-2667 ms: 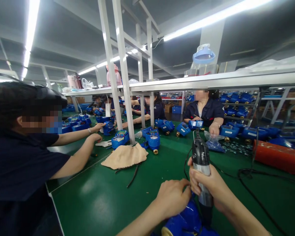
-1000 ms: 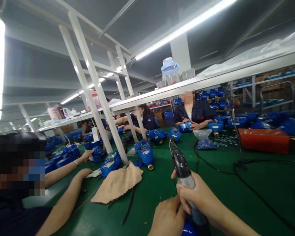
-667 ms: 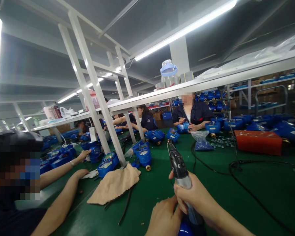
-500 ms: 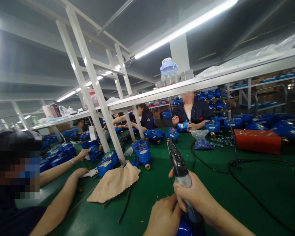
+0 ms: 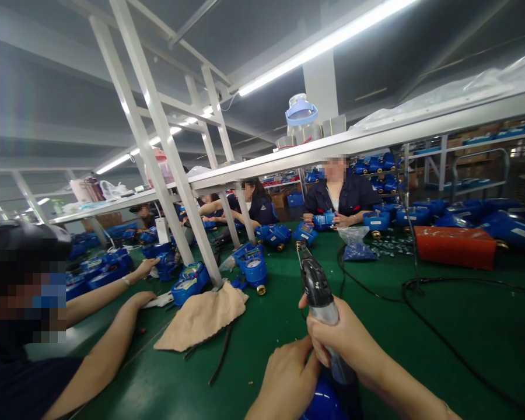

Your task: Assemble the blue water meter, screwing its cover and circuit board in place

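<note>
My right hand (image 5: 336, 332) is wrapped around an electric screwdriver (image 5: 317, 286), which has a black upper end with a wire hanger and a grey body. Its lower end points down toward a blue water meter (image 5: 326, 402), cut off by the bottom edge of the picture. Against that meter, my left hand (image 5: 286, 373) is closed, with its thumb close to the screwdriver's lower part. Its other fingertips are hidden, as are the screwdriver's tip and most of the meter.
A tan cloth (image 5: 201, 318) lies left on the green table (image 5: 284, 309), near more blue meters (image 5: 254, 268). A co-worker's arms (image 5: 109, 344) reach in from the left. Black cable (image 5: 446, 344), an orange-red block (image 5: 455, 248) and a bag of blue parts (image 5: 357, 245) lie right. Another person (image 5: 341, 195) sits opposite.
The view has shifted slightly. My hands and the screwdriver keep nearly the same pose over the meter. The person opposite has brought a hand down to the meter there.
</note>
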`<state>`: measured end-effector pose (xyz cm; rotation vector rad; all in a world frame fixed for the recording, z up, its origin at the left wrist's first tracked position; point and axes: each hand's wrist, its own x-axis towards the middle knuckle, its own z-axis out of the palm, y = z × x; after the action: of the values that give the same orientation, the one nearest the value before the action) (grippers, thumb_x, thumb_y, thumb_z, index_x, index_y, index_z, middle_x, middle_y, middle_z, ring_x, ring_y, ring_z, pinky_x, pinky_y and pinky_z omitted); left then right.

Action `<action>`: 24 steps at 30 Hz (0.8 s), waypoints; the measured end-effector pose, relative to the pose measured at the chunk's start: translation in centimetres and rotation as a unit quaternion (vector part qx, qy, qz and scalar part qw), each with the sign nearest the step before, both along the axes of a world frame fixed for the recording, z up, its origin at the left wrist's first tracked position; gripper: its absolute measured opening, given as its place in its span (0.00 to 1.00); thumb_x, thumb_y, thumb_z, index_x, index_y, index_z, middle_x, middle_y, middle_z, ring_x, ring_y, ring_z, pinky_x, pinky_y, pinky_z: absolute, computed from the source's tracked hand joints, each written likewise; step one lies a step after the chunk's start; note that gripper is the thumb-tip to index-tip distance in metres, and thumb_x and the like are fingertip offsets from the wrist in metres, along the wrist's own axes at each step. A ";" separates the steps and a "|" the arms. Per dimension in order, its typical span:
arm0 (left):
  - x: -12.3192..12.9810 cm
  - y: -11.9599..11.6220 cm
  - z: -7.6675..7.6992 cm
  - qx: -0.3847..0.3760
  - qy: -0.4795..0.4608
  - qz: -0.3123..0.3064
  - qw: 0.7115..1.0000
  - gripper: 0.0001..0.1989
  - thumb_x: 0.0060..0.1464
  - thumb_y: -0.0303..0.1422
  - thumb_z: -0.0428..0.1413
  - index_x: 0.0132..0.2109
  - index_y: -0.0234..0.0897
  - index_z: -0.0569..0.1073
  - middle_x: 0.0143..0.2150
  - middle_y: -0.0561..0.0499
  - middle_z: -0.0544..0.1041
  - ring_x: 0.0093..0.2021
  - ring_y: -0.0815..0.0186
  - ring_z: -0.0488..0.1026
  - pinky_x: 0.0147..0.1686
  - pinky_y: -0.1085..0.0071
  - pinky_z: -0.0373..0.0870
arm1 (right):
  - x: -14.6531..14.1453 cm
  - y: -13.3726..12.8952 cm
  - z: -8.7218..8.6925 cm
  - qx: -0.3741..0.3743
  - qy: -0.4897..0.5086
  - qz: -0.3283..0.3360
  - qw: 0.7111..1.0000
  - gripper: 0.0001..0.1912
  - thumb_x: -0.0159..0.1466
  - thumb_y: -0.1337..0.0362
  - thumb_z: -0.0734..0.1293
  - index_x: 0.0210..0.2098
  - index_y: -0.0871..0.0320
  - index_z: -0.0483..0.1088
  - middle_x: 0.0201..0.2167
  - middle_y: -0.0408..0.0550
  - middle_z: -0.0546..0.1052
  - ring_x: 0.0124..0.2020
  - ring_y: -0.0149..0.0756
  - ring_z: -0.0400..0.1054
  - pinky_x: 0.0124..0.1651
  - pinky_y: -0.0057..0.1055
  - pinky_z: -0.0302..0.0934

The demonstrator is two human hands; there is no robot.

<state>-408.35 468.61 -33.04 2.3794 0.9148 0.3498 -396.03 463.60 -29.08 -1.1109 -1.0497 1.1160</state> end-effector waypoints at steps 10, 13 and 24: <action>-0.1 0.0 0.1 -0.001 -0.001 0.002 1.000 0.17 0.63 0.38 0.42 0.36 0.42 0.74 0.36 0.54 0.79 0.37 0.63 0.74 0.33 0.71 0.57 | 0.0 0.0 -0.4 0.026 0.024 0.006 0.999 0.19 0.50 0.64 0.64 0.41 0.57 0.58 0.10 0.29 0.62 0.09 0.25 0.53 0.16 0.24 0.49; -0.1 0.0 0.1 0.002 -0.003 0.001 1.000 0.18 0.63 0.39 0.41 0.36 0.42 0.74 0.36 0.54 0.79 0.37 0.63 0.74 0.34 0.70 0.57 | 0.0 0.0 -0.3 0.025 0.022 0.004 0.999 0.18 0.50 0.64 0.64 0.40 0.57 0.58 0.10 0.29 0.62 0.09 0.25 0.53 0.16 0.24 0.50; -0.3 0.1 -0.5 0.000 -0.012 -0.006 1.000 0.19 0.65 0.40 0.41 0.37 0.41 0.74 0.37 0.54 0.79 0.37 0.62 0.74 0.33 0.71 0.56 | -0.3 -0.4 0.0 0.031 0.018 -0.009 0.999 0.17 0.51 0.67 0.63 0.40 0.57 0.58 0.10 0.29 0.62 0.10 0.25 0.53 0.18 0.24 0.50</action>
<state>-408.67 468.68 -33.50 2.3751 0.8881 0.3726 -396.34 463.21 -29.11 -1.0452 -1.0369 1.0779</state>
